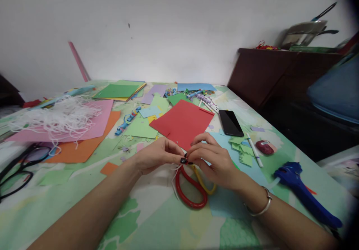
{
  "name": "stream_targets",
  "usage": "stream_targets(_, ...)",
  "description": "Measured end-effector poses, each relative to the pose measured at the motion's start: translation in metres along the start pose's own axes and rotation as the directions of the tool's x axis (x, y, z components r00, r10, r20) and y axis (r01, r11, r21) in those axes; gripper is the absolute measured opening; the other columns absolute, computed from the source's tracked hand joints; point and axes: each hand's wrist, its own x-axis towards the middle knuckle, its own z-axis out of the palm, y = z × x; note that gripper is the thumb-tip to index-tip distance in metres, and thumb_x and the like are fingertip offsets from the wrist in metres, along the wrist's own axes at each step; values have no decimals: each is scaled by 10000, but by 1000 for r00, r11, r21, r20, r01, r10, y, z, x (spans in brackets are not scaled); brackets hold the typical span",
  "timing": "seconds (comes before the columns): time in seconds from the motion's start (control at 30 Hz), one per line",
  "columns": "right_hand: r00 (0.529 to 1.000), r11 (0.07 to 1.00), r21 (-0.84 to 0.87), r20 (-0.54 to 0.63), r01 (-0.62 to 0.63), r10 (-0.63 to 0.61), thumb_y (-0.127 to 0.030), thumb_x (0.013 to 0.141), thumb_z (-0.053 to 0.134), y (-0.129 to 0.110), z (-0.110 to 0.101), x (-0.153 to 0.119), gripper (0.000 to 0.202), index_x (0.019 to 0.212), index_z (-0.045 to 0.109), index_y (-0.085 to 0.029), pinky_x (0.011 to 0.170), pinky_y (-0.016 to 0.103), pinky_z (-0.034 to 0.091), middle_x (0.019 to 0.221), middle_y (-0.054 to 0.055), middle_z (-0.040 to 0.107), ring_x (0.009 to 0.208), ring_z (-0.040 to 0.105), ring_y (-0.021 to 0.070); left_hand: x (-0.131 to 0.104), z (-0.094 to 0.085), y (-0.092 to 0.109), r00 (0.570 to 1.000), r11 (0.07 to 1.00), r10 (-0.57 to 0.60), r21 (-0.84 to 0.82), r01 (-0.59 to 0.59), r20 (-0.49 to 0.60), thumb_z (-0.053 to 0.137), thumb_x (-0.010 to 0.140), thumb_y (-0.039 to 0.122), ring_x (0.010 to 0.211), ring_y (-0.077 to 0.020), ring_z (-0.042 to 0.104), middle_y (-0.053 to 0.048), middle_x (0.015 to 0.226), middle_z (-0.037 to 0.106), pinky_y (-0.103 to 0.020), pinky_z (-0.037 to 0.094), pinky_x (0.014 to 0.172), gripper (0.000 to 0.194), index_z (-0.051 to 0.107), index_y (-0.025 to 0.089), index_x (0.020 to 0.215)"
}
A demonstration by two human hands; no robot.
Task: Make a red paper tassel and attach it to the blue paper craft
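Note:
Above the near middle of the table my left hand (161,154) and my right hand (214,162) meet at their fingertips. My left thumb and fingers are pinched together, and a thin white string (174,184) hangs down from there. The right fingers are curled and closed against the left fingertips; whatever lies between them is too small and covered to make out. Right beneath the hands are scissors with a red and a yellow handle loop (193,206), their blades hidden. A red paper sheet (182,121) lies just beyond the hands.
On the left, a heap of white string (67,117) lies on pink paper, near large black-handled scissors (25,182). To the right are a black phone (230,122), a white marker (254,151), a dark red object (264,147) and a blue glue gun (305,194). Paper scraps are scattered around.

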Motion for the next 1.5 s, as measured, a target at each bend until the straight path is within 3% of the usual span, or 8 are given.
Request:
stream_targets(0.2, 999, 999, 6, 23, 38, -38, -44, 890, 486, 3, 1, -1, 192, 874, 595, -200, 839, 414, 474, 935, 82, 668, 942, 496, 227, 0, 7, -1, 996, 997, -63, 54, 60, 58, 741, 648, 175, 602, -123, 562, -62, 690, 706, -254, 425, 616, 122, 768, 123, 755)
stream_targets(0.37, 1000, 1000, -28, -15, 8, -9, -58, 887, 505, 1, 2, -1, 193, 960, 590, -216, 837, 428, 468, 1016, 86, 648, 967, 512, 240, 2, 11, -6, 999, 1000, -30, 9, 30, -11, 633, 589, 87, 570, -109, 517, -24, 613, 652, -238, 381, 571, 141, 740, 121, 673)
stream_targets(0.5, 984, 990, -18, -117, -138, 135, -99, 870, 554, -3, 0, 0, 234, 1071, 563, -218, 862, 443, 442, 1035, 92, 635, 968, 544, 245, 5, 12, -7, 989, 999, 37, -28, -42, -141, 649, 566, 105, 596, -119, 511, -21, 603, 628, -258, 395, 607, 100, 720, 126, 633)
stream_targets(0.6, 931, 947, 55, -172, -316, 321, -122, 842, 580, -3, 0, 0, 190, 1013, 584, -205, 783, 389, 447, 953, 78, 627, 891, 545, 226, 5, 13, -4, 967, 994, 94, -25, -103, -235, 663, 553, 125, 596, -119, 491, -17, 579, 596, -262, 383, 600, 50, 700, 126, 588)
stream_targets(0.73, 871, 873, 148, -100, -465, 481, -205, 838, 616, -3, 5, -1, 13, 833, 611, -195, 685, 332, 449, 787, 39, 626, 746, 553, 189, 5, 16, -3, 950, 987, 141, -36, -157, -279, 670, 581, 154, 566, -107, 448, 17, 526, 515, -262, 366, 587, 74, 634, 134, 519)
stream_targets(0.9, 853, 838, 199, -17, -509, 522, -191, 831, 589, -6, 9, 1, 42, 792, 601, -182, 638, 283, 454, 739, 18, 610, 687, 557, 154, 5, 21, -5, 930, 981, 192, 37, -190, -314, 655, 620, 163, 582, -116, 476, 16, 542, 549, -261, 383, 593, 81, 640, 139, 544)
stream_targets(1.2, 841, 821, 224, -9, -525, 540, -119, 794, 534, -7, 9, 1, 90, 740, 542, -190, 614, 266, 419, 695, -4, 556, 654, 511, 140, 4, 26, -8, 916, 966, 228, 195, -170, -329, 629, 697, 195, 722, -196, 620, -39, 692, 699, -294, 473, 685, 147, 753, 149, 761)
stream_targets(1.5, 838, 807, 252, 36, -534, 544, -108, 809, 535, -4, 11, -1, 92, 768, 547, -190, 634, 272, 427, 725, 0, 573, 677, 517, 143, 4, 27, -9, 915, 955, 255, 232, -187, -313, 633, 731, 204, 705, -161, 598, -19, 700, 698, -257, 449, 671, 138, 756, 159, 774)
